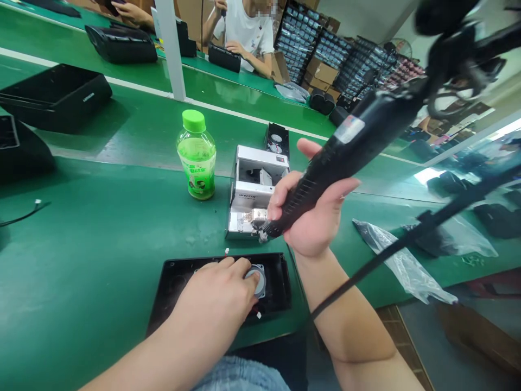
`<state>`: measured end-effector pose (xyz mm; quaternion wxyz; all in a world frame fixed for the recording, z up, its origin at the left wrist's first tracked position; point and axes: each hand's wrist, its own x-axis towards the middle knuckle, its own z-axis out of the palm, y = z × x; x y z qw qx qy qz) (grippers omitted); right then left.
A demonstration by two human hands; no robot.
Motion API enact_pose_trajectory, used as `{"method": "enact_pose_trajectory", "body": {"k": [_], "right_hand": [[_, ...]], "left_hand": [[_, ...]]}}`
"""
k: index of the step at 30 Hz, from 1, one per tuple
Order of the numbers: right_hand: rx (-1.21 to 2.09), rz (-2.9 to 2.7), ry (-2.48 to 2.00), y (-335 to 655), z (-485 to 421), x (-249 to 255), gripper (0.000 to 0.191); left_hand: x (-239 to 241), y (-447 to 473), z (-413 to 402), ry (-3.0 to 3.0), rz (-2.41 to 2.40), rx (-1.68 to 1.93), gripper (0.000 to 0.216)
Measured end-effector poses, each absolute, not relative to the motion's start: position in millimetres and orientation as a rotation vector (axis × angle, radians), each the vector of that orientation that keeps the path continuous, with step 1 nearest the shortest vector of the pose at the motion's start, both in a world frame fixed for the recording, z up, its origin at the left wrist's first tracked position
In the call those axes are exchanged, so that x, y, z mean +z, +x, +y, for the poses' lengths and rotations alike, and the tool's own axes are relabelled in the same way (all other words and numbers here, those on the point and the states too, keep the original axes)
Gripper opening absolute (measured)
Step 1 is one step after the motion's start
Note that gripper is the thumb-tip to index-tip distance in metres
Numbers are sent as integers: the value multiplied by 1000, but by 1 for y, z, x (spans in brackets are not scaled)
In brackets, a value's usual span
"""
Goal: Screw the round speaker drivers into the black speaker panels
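Note:
My right hand (313,222) is wrapped round a black electric screwdriver (337,152), held tilted with its lower tip at the front of a silver screw feeder (247,196). In front of me on the green bench (122,228) lies an open black plastic housing (280,290). My left hand (217,293) reaches into it, its curled fingers and thumb on a round grey speaker (257,282). That hand covers much of the housing's middle. A small white connector (259,315) shows below the thumb, and another white plug (227,252) sits at the far rim.
A green-capped bottle (196,163) stands left of the feeder. Black housings (57,98) lie at far left. The screwdriver's black cord (391,247) crosses the right side above clear plastic bags (401,266). A post (170,49) rises from the bench; a co-worker (248,32) sits opposite.

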<state>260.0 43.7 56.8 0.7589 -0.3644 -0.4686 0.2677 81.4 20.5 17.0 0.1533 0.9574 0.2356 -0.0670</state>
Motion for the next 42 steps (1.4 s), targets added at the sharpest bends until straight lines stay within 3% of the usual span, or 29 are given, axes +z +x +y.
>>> {"method": "enact_pose_trajectory", "body": {"k": [9, 18, 36, 42], "right_hand": [[418, -941, -835, 266, 12, 93, 66], [380, -1001, -809, 264, 55, 64, 64], [360, -1027, -839, 254, 51, 68, 56], [363, -1034, -847, 256, 52, 66, 63]], "left_hand": [[12, 75, 23, 2718, 669, -182, 28], [9, 77, 22, 2704, 658, -122, 29], [8, 76, 22, 2689, 648, -88, 28], [6, 76, 22, 2678, 651, -67, 28]]}}
